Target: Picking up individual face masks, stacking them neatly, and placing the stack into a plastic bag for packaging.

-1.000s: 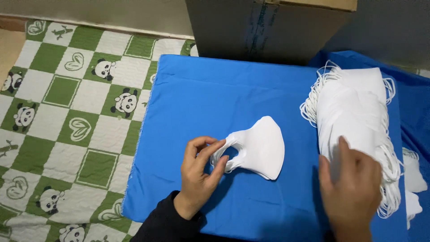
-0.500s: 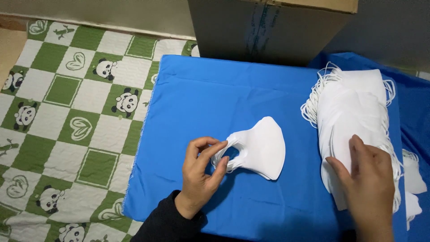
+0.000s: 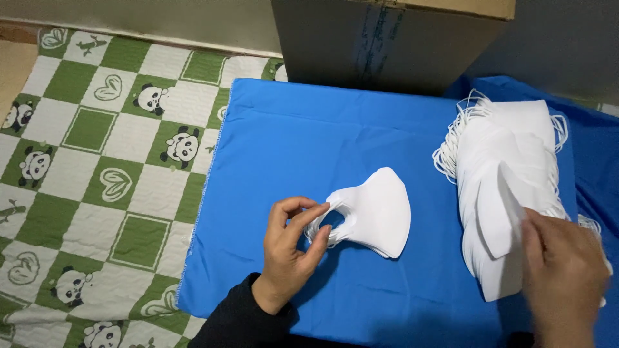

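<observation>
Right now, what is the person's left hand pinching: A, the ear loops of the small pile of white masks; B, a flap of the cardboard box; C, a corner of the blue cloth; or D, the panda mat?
A: the left hand has its fingertips closed on the ear loops of the small pile of white masks lying on the blue cloth.

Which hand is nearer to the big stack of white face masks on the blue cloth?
Right. The right hand touches the big stack of white face masks at its near end; the left hand is apart, holding the ear loops of a small pile of white masks.
</observation>
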